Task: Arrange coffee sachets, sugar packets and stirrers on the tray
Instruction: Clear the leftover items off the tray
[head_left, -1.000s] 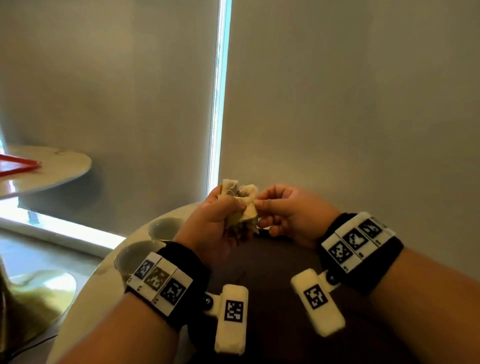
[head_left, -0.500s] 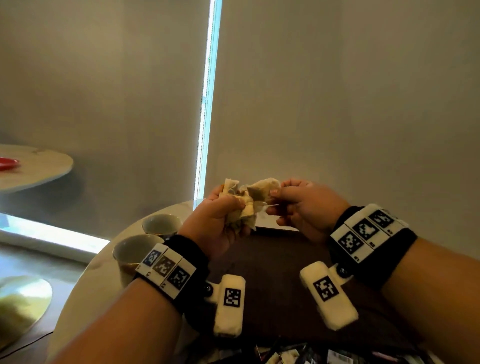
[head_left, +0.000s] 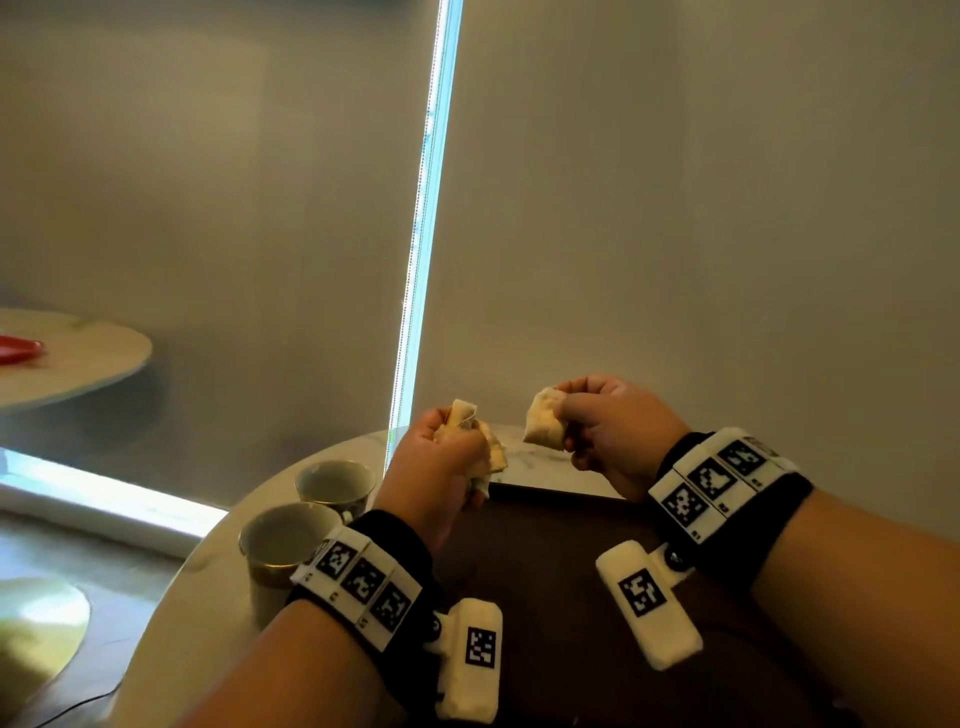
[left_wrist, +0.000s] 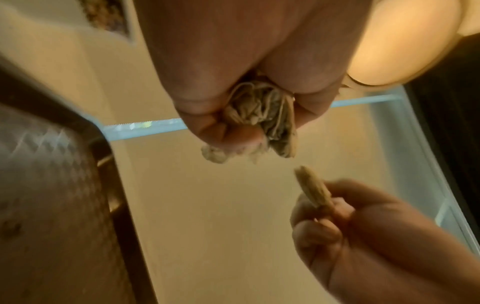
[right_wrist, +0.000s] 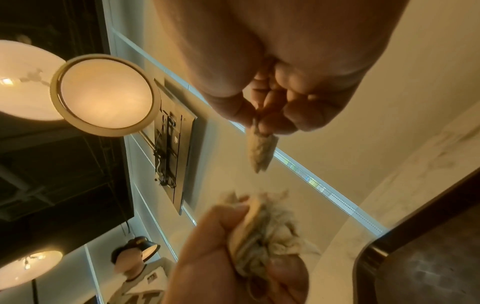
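head view lower centre: dark tray (head_left: 561, 571) bare between wrists, open for a hand | lower left: two cups (head_left: 332, 486) just beside left hand (head_left: 441, 467), block leftward path on round table (head_left: 208, 597) | centre: open gap between left hand and right hand (head_left: 608, 426) | upper frame: blinds behind, air free

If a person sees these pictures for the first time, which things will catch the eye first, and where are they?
First come the two raised hands at the centre: the left hand grips a crumpled bunch of beige sachets, and the right hand pinches a single sachet, held apart from the bunch. Below them lies a dark tray, with two empty cups to its left on the round table.
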